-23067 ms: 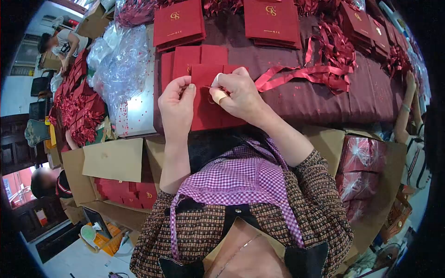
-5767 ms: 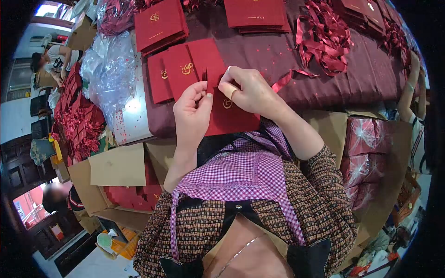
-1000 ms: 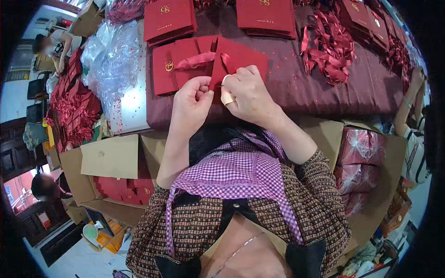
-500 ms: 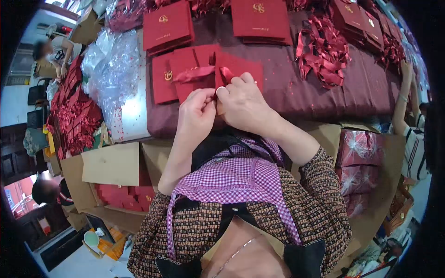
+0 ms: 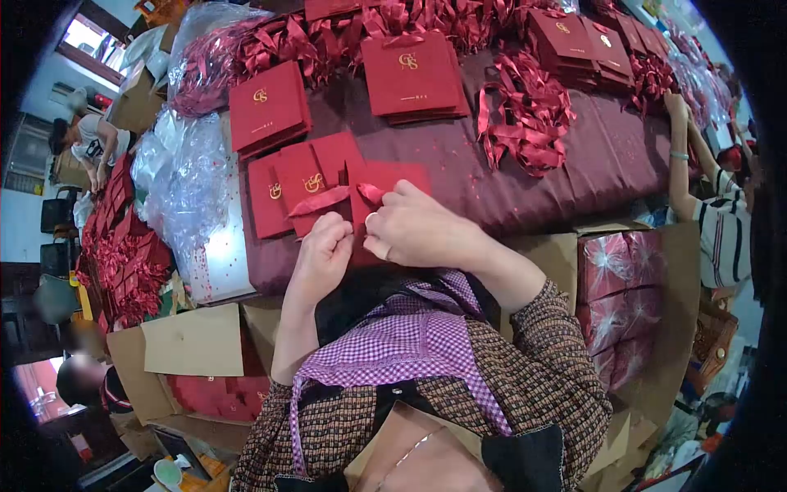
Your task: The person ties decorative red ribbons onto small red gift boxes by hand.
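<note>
My left hand (image 5: pixel 323 256) and my right hand (image 5: pixel 416 228) meet at the near edge of the dark red table (image 5: pixel 574 168). Both pinch a red paper bag (image 5: pixel 398 175) that lies flat in front of me. A red ribbon (image 5: pixel 321 199) runs from the bag's top out to the left, over several flat red bags with gold logos (image 5: pixel 283 184). My right hand covers the lower part of the bag, and a pale band sits on one of its fingers.
Stacks of red bags (image 5: pixel 266 107) (image 5: pixel 412 74) and a heap of loose ribbons (image 5: pixel 520 111) lie farther back. Clear plastic wrap (image 5: pixel 184 176) sits left. Cardboard boxes (image 5: pixel 193 340) (image 5: pixel 627 295) flank me. Another person's arm (image 5: pixel 682 152) reaches in at right; other people sit at left.
The view has tipped so the table sits lower in frame and more far stacks show. My hands stay together on the bag, with the ribbon still trailing left.
</note>
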`<control>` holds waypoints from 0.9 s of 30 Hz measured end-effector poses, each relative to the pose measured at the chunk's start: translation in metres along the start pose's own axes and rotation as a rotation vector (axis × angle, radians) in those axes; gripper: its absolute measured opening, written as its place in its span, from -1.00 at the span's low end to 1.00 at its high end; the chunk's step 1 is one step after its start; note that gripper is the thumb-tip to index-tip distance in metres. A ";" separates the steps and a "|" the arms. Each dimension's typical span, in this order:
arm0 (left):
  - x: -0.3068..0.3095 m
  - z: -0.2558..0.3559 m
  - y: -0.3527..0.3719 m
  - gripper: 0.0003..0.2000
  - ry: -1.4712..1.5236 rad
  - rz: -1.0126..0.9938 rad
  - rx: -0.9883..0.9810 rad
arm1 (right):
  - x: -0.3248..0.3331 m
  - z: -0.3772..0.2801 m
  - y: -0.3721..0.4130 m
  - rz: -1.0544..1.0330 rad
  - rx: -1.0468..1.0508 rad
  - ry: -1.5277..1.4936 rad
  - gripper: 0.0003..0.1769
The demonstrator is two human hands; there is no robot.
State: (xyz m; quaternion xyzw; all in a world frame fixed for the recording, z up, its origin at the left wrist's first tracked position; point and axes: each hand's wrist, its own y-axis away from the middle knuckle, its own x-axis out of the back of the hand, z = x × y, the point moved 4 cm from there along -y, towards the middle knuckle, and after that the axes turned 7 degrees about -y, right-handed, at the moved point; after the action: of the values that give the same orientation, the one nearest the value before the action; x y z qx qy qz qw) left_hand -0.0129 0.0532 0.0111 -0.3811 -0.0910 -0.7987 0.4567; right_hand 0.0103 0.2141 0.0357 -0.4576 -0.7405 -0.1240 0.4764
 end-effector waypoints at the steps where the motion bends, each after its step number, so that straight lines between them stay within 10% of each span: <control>1: -0.001 0.000 0.001 -0.88 0.007 -0.028 -0.006 | 0.010 0.005 0.000 -0.036 -0.017 -0.004 -0.65; 6: 0.001 0.011 0.004 -0.88 0.063 -0.017 -0.086 | 0.045 -0.007 -0.007 0.229 0.192 -0.040 -0.51; 27: 0.030 -0.012 0.006 -0.87 0.492 -0.086 -0.094 | 0.024 -0.017 -0.018 0.058 0.398 -0.294 -0.69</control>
State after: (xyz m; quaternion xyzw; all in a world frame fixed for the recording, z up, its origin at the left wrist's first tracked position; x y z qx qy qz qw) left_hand -0.0237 0.0239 0.0221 -0.1917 0.0440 -0.8894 0.4127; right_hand 0.0033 0.2071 0.0683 -0.3889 -0.7982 0.1060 0.4477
